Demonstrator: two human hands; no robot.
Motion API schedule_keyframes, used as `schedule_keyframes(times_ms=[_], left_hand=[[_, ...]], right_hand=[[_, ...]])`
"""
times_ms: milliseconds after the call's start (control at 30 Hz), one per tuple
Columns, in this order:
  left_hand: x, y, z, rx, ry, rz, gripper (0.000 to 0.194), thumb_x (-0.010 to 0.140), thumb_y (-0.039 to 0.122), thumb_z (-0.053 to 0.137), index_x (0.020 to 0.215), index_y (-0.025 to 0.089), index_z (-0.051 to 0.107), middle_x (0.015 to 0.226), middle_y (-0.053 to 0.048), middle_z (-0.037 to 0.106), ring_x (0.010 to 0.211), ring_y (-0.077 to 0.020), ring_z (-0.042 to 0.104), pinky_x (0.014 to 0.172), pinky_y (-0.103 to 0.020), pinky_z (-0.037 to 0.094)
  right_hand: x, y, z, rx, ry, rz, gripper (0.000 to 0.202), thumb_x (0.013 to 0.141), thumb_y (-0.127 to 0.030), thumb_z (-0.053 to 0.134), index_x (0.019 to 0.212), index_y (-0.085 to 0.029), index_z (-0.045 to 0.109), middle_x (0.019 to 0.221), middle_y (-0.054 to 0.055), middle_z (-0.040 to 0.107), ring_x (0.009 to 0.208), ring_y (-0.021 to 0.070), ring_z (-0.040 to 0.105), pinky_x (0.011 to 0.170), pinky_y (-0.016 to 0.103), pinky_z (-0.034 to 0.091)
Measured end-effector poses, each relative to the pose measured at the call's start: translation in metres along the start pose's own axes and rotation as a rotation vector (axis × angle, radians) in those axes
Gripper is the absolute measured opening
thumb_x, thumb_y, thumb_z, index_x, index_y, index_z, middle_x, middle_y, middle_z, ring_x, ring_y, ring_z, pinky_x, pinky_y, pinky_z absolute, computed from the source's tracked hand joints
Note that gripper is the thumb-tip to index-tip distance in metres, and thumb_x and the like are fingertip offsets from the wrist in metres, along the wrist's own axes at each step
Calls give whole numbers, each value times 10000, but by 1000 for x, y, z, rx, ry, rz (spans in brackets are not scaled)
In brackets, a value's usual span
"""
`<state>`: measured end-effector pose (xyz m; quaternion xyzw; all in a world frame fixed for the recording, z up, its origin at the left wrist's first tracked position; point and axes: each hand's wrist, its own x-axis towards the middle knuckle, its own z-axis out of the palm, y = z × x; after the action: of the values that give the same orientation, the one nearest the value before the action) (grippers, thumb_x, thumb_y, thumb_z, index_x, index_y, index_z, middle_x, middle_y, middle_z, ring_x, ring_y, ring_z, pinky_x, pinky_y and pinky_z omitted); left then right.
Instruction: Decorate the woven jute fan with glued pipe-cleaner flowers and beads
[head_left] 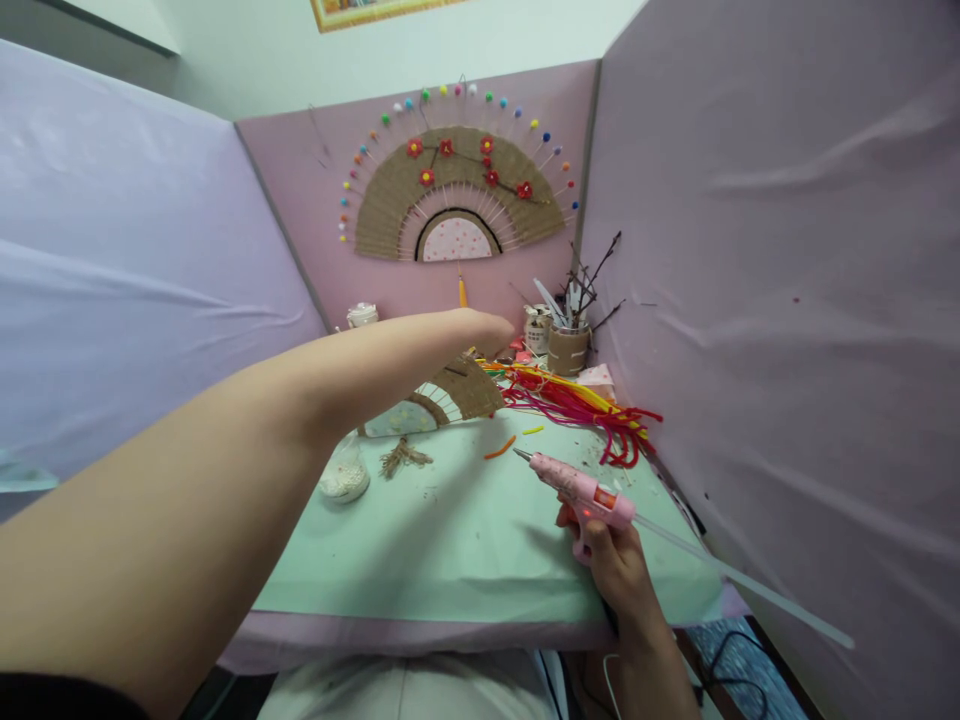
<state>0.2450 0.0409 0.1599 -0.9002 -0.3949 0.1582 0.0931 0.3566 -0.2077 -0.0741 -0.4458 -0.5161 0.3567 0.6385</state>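
My right hand [619,575] is wrapped round the handle of a pink hot glue gun [581,490], with its metal nozzle pointing left over the table. A long clear glue stick [757,582] sticks out of its back end. My left hand [489,328] reaches far across the table; its fingers are hidden behind it, close to some small red pieces [519,346]. Under that forearm lies a small burlap fan [476,388], partly covered. Short orange [500,447] and yellow [533,430] pipe cleaner pieces rest near the nozzle.
A bundle of red and yellow pipe cleaners [577,400] lies at the right. Behind it stands a pot [568,350] with twigs. A clear bag of white bits [346,478] and a twine bundle [405,457] sit left. A large decorated fan [390,215] hangs on the back panel.
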Motion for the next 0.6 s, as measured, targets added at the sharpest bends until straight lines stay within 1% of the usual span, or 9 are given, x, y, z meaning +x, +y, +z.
schedule_keyframes(times_ms=[100, 167, 367, 467, 600], left_hand=[[-4, 1, -3, -24, -8, -22, 367, 895, 375, 616, 1131, 95, 640, 1127, -71, 655, 1019, -258, 598, 895, -408, 502], [-8, 3, -5, -36, -9, -24, 384, 912, 386, 589, 1206, 140, 593, 1222, -73, 605, 1054, -271, 602, 886, -448, 531], [-17, 8, -9, -55, 17, 19, 387, 908, 386, 595, 1205, 139, 598, 1223, -75, 603, 1065, -275, 599, 885, -437, 532], [-19, 9, -9, -60, 29, 31, 394, 904, 386, 601, 1203, 129, 598, 1217, -73, 605, 1066, -282, 598, 887, -436, 530], [-19, 9, -8, -61, 51, 51, 382, 912, 373, 594, 1213, 138, 592, 1228, -81, 600, 1067, -266, 599, 887, -434, 529]], right_hand=[[0, 0, 0, 1, -8, 1, 477, 891, -599, 495, 773, -181, 692, 639, 39, 601, 465, 122, 434, 432, 250, 367], [0, 0, 0, -5, -6, 3, 478, 889, -603, 496, 775, -183, 695, 645, 43, 606, 475, 129, 447, 445, 257, 381], [0, -1, 0, -13, 1, 19, 488, 876, -620, 497, 767, -185, 689, 630, 44, 606, 474, 136, 443, 449, 266, 393], [-1, 0, 0, -10, -4, 21, 486, 879, -615, 496, 772, -184, 694, 616, 40, 599, 465, 131, 433, 434, 255, 374], [0, 2, -1, -6, -8, 11, 489, 884, -612, 492, 770, -181, 695, 618, 39, 599, 460, 125, 428, 440, 255, 374]])
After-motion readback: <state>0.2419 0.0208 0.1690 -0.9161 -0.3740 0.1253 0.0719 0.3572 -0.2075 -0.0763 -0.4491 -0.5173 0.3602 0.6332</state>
